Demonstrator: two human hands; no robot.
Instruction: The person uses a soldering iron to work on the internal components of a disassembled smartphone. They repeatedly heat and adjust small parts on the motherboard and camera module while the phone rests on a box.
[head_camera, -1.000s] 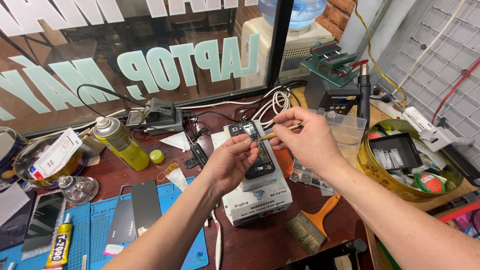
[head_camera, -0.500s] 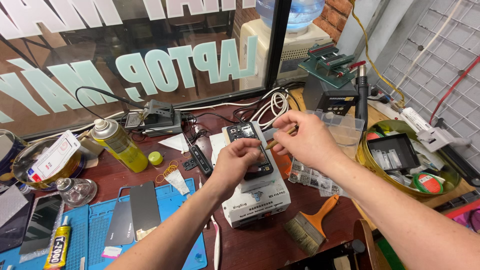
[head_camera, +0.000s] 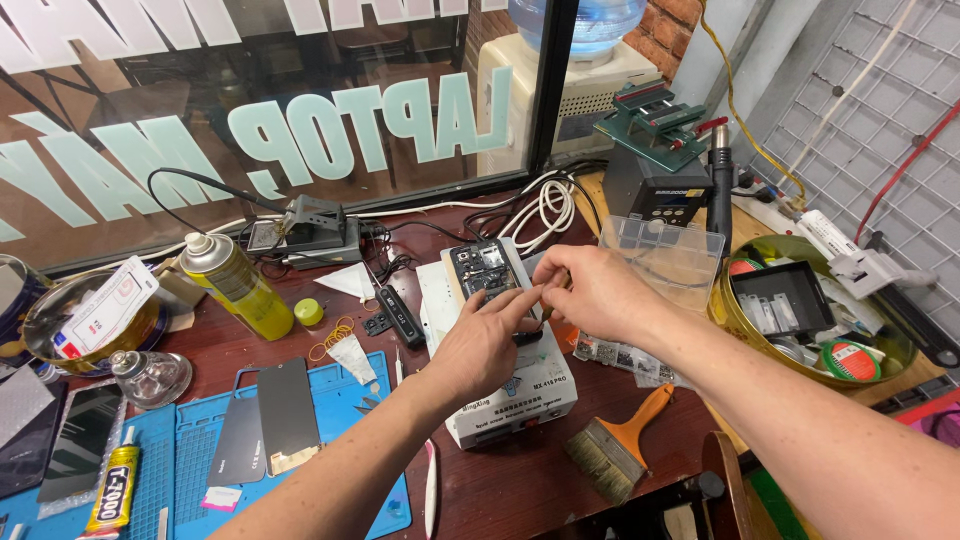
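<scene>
An opened phone (head_camera: 483, 272) with its circuit board showing lies on a white box-shaped machine (head_camera: 508, 385) at the middle of the bench. My left hand (head_camera: 480, 345) rests on the phone's lower half, index finger stretched toward its right edge. My right hand (head_camera: 590, 290) comes in from the right and pinches a small part at that same edge, fingertips almost meeting those of the left hand. The part itself is too small to make out.
A yellow spray can (head_camera: 235, 285), a soldering station (head_camera: 310, 228), a blue work mat (head_camera: 200, 440) with phone panels, a glue tube (head_camera: 112, 490), an orange-handled brush (head_camera: 618, 445), a clear plastic box (head_camera: 665, 255) and a round tin of parts (head_camera: 810, 310) surround the machine.
Both hands have dropped lower onto the phone's right edge. The thin tool held between them earlier is no longer visible.
</scene>
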